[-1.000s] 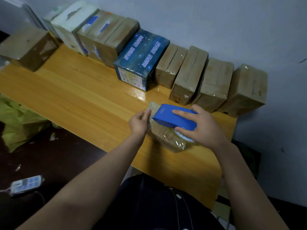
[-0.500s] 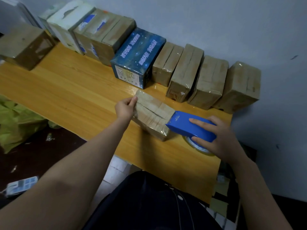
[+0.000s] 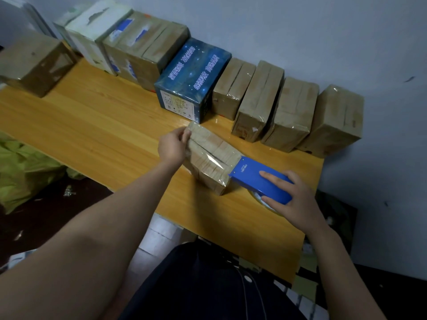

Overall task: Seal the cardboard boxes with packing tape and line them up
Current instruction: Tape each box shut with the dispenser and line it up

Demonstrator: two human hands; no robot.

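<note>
A small brown cardboard box (image 3: 211, 155) lies on the wooden table (image 3: 97, 135), with clear tape running along its top seam. My left hand (image 3: 172, 146) grips the box's far left end, thumb on top. My right hand (image 3: 292, 199) grips a blue tape dispenser (image 3: 261, 181) whose mouth sits at the box's near right end; the tape roll (image 3: 263, 202) shows under it. Along the wall stands a row of taped boxes: several brown ones (image 3: 288, 114), a dark blue printed box (image 3: 191, 82), and larger brown (image 3: 143, 51) and white (image 3: 97, 35) ones.
A separate brown box (image 3: 34, 63) sits at the table's far left. A green bag (image 3: 25, 167) lies on the dark floor to the left. The table's right end (image 3: 307, 227) is close to my right hand. The wall (image 3: 300, 31) backs the row.
My right hand drew the dispenser off the top of the box to its right end, laying tape along the seam. My left hand kept holding the far end.
</note>
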